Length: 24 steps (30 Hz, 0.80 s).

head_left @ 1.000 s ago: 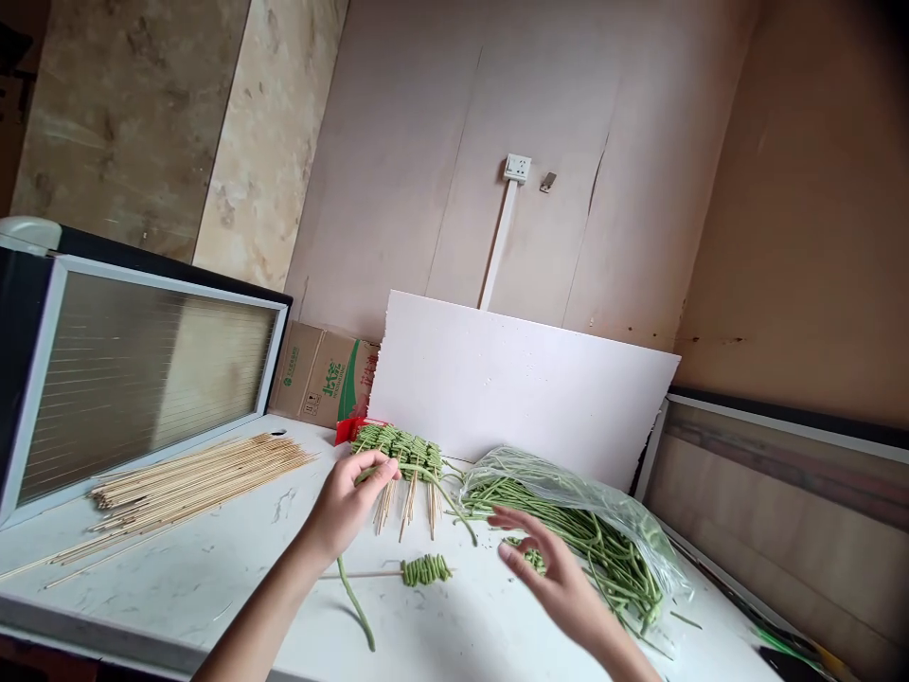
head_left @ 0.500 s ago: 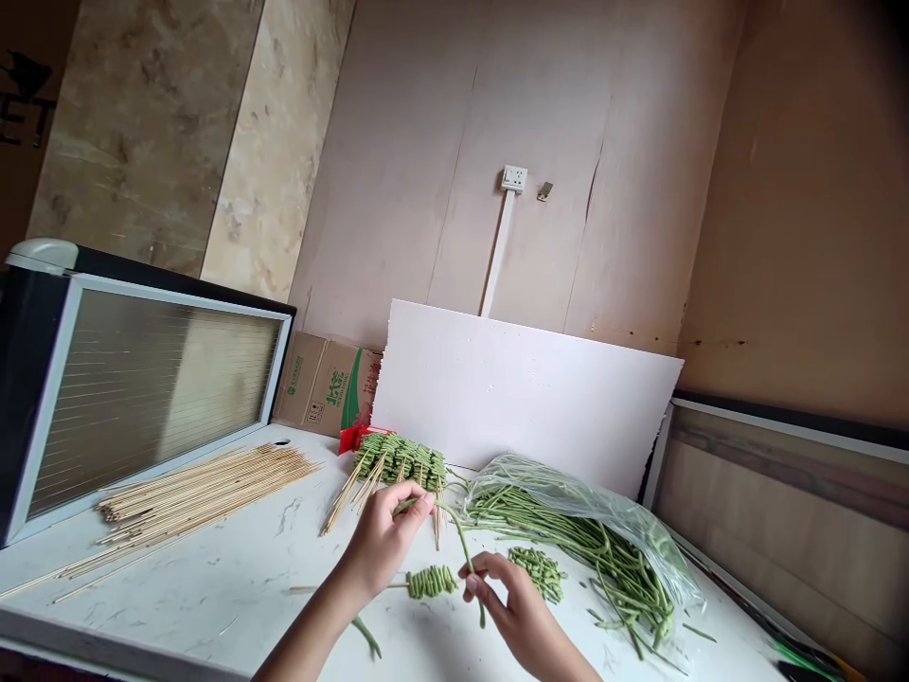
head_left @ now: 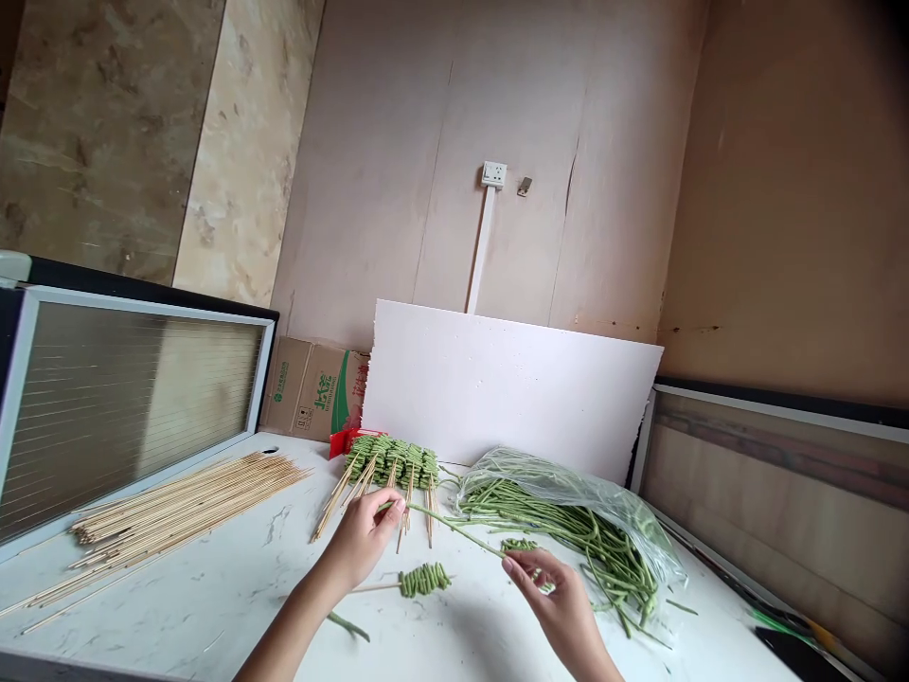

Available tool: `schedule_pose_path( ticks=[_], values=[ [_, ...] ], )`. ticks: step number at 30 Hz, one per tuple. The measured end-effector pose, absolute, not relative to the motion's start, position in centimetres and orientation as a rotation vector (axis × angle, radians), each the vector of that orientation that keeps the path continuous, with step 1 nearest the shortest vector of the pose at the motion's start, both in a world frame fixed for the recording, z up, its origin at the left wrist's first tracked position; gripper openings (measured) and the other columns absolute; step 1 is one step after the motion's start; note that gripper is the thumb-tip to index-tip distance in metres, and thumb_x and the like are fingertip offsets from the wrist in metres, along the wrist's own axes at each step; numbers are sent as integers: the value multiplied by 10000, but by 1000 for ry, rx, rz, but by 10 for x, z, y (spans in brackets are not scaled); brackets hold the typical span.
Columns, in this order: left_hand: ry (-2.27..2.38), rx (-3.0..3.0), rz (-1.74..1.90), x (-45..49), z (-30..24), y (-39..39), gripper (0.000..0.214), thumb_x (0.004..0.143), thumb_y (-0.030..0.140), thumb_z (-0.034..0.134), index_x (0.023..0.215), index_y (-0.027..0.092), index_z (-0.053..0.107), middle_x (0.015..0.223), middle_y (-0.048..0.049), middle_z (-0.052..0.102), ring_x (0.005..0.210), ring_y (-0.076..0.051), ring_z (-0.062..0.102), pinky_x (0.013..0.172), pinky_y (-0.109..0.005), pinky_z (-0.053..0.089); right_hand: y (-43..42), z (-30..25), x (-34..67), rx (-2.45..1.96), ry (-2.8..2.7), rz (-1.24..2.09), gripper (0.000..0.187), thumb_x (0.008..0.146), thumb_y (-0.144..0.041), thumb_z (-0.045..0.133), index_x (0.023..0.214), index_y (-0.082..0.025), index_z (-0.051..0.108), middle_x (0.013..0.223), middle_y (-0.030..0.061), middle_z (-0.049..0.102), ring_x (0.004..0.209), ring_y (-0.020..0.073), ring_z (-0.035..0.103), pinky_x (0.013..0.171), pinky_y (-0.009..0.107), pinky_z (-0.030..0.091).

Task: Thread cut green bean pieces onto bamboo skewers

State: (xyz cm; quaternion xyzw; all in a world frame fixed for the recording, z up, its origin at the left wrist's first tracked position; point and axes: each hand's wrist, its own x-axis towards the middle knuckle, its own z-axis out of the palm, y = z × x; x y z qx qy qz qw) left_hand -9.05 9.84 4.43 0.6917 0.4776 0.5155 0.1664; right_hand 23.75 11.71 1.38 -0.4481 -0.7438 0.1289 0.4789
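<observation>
My left hand (head_left: 362, 542) and my right hand (head_left: 554, 597) pinch the two ends of one long green bean (head_left: 447, 527) and hold it stretched just above the white table (head_left: 213, 606). Under the bean lies a skewer with a folded bean on it (head_left: 424, 579). Behind my left hand lies a pile of finished bean skewers (head_left: 393, 466). A clear plastic bag of long beans (head_left: 568, 521) lies open beside my right hand.
A large bundle of bare bamboo skewers (head_left: 170, 507) lies on the table's left part. A loose bean piece (head_left: 347, 625) lies near my left forearm. A white foam board (head_left: 507, 388) and a cardboard box (head_left: 316, 388) lean at the back. Glass-topped freezers (head_left: 128, 398) flank the table.
My left hand lifted a bean from the skewer pile, my right hand took its other end, and the two hands have drawn apart, pulling the bean straight.
</observation>
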Motion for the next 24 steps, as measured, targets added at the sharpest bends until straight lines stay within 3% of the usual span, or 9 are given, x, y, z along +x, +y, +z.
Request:
schedule_pose_path(
  ticks=[6,10,15,20,24],
  values=[
    [1474,2104,1412,-101,42,102,400,1027,476,416,848,202,647,768,-23,660,715,-195,557,691,-281,381,114,17,249,-1025,-1795,232,468,920,-634,659,1114,-243,828,921,117,788,774,264,709,695,360,602],
    [1616,2151,1340,-105,41,104,378,1033,415,394,858,211,659,785,-32,693,724,-210,587,705,-296,381,114,16,252,-976,-1783,118,343,895,-572,733,994,-258,829,909,107,788,764,262,706,681,350,604],
    [1850,2295,1228,-102,38,104,355,1035,301,378,890,214,690,886,-65,734,859,-252,645,879,-391,401,110,17,247,-856,-1850,-25,213,964,-443,689,997,-268,807,877,103,760,791,273,697,701,371,590],
    [2012,2434,1246,-80,36,96,238,977,173,491,999,209,726,1065,-108,723,1105,-308,614,1017,-499,367,102,16,236,-852,-1869,-129,154,980,-378,672,977,-266,778,858,89,734,805,273,683,714,393,575],
    [1703,2544,1273,-49,40,83,211,1003,224,568,1140,220,728,1136,-99,728,1126,-284,622,1029,-472,406,94,12,226,-825,-1903,-182,129,995,-332,651,992,-262,759,854,78,727,808,265,668,718,403,559]
  ],
)
